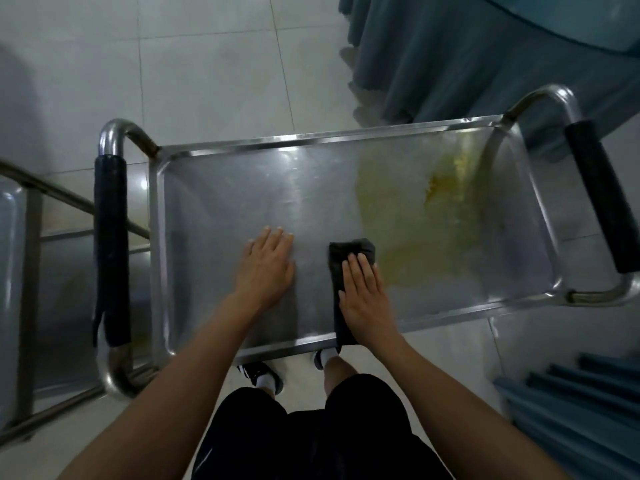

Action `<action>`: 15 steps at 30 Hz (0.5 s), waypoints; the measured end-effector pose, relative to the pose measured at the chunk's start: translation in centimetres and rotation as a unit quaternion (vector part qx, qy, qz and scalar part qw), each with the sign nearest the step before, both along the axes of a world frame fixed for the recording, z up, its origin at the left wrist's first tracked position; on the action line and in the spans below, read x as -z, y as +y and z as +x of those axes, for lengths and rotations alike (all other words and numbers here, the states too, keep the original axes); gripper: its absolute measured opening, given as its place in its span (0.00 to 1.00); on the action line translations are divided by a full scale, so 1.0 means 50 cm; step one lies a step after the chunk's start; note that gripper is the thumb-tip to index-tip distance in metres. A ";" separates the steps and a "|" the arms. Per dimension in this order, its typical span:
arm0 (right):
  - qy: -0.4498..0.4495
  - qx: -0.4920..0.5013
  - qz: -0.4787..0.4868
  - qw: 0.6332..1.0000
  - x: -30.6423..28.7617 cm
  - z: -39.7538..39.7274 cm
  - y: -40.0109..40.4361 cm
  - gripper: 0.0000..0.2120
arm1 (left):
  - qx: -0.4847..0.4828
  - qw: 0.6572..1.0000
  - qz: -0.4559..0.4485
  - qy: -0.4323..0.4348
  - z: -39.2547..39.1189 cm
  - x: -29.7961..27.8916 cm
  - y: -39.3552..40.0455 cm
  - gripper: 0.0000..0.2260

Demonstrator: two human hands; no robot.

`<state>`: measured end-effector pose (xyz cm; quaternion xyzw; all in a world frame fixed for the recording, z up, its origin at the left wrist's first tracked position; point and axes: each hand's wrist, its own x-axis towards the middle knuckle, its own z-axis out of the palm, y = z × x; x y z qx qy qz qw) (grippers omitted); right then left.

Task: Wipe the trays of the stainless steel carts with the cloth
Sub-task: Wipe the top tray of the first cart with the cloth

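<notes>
One cloth (346,271) under right hand (363,296), beside left hand (266,268).

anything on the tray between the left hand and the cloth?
Head view: nothing, only bare steel of the tray between the left hand and the cloth under the right hand.

Cloth (337,271) partly hidden beneath the right-hand fingers (360,268); second cart (20,306), left of the left-hand fingers (273,237), cropped and blurred.
</notes>
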<state>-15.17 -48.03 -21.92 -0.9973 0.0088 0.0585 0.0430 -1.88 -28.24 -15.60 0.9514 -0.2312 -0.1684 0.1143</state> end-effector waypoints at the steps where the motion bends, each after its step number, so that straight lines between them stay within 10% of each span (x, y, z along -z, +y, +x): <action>1: -0.004 -0.002 0.000 1.000 0.001 0.002 -0.012 0.29 | 0.004 1.000 0.010 0.004 0.002 0.004 -0.017 0.24; 15: -0.024 -0.028 0.006 0.999 0.008 0.155 -0.119 0.29 | -0.008 0.999 0.032 -0.030 0.075 0.060 -0.175 0.25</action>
